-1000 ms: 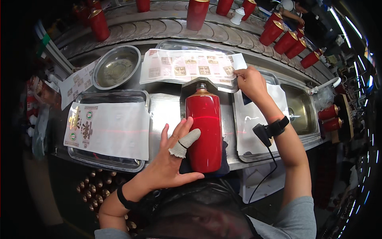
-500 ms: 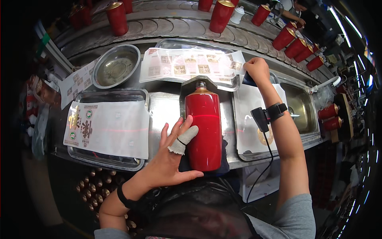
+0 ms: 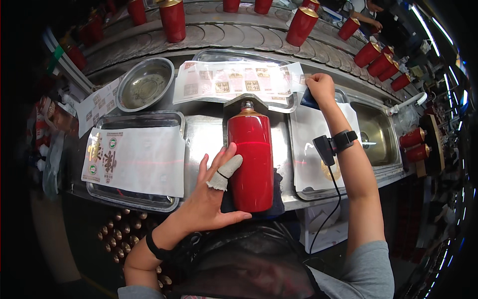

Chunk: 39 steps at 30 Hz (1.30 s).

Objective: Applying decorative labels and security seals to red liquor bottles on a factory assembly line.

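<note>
A glossy red bottle (image 3: 250, 164) with a gold shoulder lies on a dark cloth (image 3: 278, 197), its neck at a metal rest (image 3: 234, 104). My left hand (image 3: 211, 197) lies along the bottle's left side, fingers spread, a cloth cover on one finger. My right hand (image 3: 321, 88) is closed in a pinch beside the right edge of a stack of decal sheets (image 3: 219, 82). A flat dark blue piece (image 3: 309, 98) sticks out below its fingers. Whether the fingertips also pinch a decal edge, I cannot tell.
Left stands a tray (image 3: 149, 202) with a printed sheet (image 3: 144, 159), behind it a metal bowl (image 3: 146, 84). Right are another sheet-covered tray (image 3: 303, 195) and a sink (image 3: 381, 132). Red bottles ride a conveyor (image 3: 224, 35) at the back. A co-worker (image 3: 368, 15) is far right.
The bottles on the conveyor have shifted to the right. My right hand has barely moved, and more of the dark blue piece shows below it. My left hand stays by the bottle.
</note>
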Available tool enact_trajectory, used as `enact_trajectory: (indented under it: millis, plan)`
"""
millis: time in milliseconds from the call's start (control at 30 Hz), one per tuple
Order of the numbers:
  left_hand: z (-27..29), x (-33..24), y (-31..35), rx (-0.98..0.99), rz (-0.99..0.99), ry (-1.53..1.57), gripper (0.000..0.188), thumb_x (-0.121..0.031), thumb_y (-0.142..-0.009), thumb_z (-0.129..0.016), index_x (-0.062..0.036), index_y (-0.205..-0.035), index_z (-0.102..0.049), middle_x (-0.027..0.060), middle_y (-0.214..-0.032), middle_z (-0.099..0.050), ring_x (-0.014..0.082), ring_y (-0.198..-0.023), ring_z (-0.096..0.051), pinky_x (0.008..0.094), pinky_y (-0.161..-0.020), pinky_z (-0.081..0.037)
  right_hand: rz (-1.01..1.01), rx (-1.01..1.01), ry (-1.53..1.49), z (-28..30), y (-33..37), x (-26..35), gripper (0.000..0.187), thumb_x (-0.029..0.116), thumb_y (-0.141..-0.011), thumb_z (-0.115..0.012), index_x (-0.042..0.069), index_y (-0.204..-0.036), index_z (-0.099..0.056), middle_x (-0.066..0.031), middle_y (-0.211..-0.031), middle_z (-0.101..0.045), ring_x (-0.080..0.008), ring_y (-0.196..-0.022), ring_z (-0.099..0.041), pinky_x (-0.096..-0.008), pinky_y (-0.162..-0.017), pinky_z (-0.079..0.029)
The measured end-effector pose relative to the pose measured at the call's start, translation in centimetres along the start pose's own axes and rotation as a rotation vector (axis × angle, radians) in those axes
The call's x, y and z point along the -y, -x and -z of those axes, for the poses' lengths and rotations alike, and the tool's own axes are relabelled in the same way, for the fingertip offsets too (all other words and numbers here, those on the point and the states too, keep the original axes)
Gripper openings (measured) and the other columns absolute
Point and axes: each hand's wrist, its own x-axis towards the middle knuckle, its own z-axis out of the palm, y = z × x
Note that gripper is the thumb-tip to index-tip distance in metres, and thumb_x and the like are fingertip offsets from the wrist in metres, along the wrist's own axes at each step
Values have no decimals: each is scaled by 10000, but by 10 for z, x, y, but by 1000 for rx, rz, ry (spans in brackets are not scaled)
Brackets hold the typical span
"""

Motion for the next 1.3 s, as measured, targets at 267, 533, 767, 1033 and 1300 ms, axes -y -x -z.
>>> enact_trajectory:
  millis: [267, 533, 767, 1033, 1300]
  plan:
    - [4, 2, 2, 12, 10, 10, 1136, -420, -698, -859, -83, -1558, -199, 210, -1633, -165, 418, -1499, -180, 592, -1185, -74, -81, 62, 39, 21, -29, -117, 195, 218, -737, -766, 49, -834, -760, -107, -759, -721, -216, -707, -676, -345, -679, -511]
    - [4, 1, 5, 54, 23, 2, 1181, -475, -693, -854, -98, -1573, -163, 210, -1642, -103, 418, -1514, -113, 616, -1179, -82, 26, 192, -82, 24, -5, -116, 150, 149, -681, -799, 37, -724, -710, -45, -663, -681, -143, -581, -607, -313, -597, -489]
    - [-8, 7, 2, -45, 7, 31, 1251, -427, -652, -883, -136, -1585, -103, 248, -1636, -45, 397, -1521, -119, 597, -1186, -74, 338, 51, -93, 94, 83, 3, 128, 112, -817, -724, -8, -850, -695, -54, -716, -680, -100, -599, -546, -272, -575, -435]
    - [-29, 15, 2, -192, -21, 79, 1206, -334, -697, -862, -54, -1566, -75, 295, -1607, -142, 386, -1492, -241, 547, -1203, -60, 420, 305, -285, 151, 167, 87, 45, -2, -805, -721, 1, -841, -695, -9, -722, -655, -40, -595, -478, -226, -526, -356]
    - [-28, 10, 4, -200, -6, 72, 1187, -313, -687, -863, -41, -1560, -106, 294, -1590, -195, 387, -1465, -308, 560, -1199, -66, 410, 792, -389, 177, 178, 128, 101, 20, -786, -775, 2, -859, -707, -38, -735, -675, -49, -663, -580, -212, -570, -417]
